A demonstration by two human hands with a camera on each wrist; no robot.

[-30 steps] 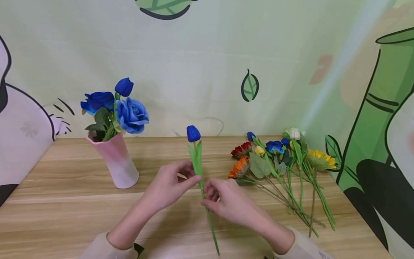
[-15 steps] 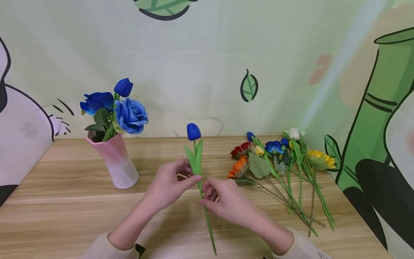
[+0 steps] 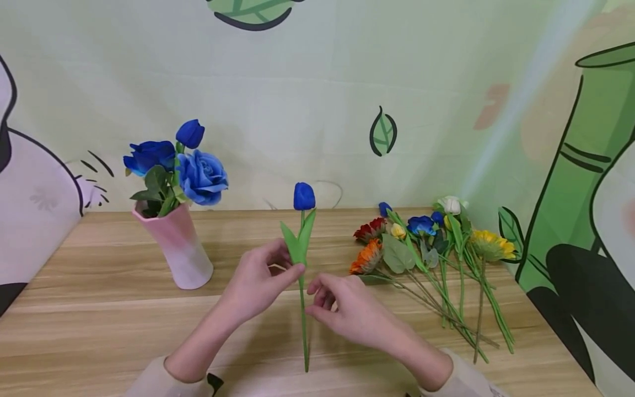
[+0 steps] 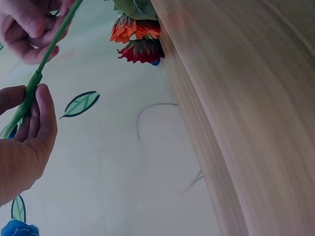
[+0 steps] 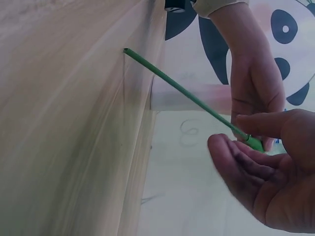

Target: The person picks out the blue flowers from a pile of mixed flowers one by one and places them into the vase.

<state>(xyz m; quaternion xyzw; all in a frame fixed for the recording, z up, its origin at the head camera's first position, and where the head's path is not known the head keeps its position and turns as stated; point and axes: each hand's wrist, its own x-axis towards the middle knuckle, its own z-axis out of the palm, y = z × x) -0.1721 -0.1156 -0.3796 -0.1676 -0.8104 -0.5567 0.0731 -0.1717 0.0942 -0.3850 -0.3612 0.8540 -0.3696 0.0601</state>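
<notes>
"Holding what, were we?"

"Our left hand [image 3: 260, 278] pinched a blue tulip [image 3: 304, 197] upright over the table [image 3: 99, 336], between thumb and fingers. Our right hand [image 3: 349, 309], loosely curled with thumb and forefinger parted, hung just beside the stem [image 3: 304, 331], gripping nothing."

"And the vase [image 3: 178, 242]?"

"To the left, it held two blue roses [image 3: 202, 177] and a second tulip [image 3: 190, 134]; loose flowers [image 3: 398, 254] lay to our right."
</notes>
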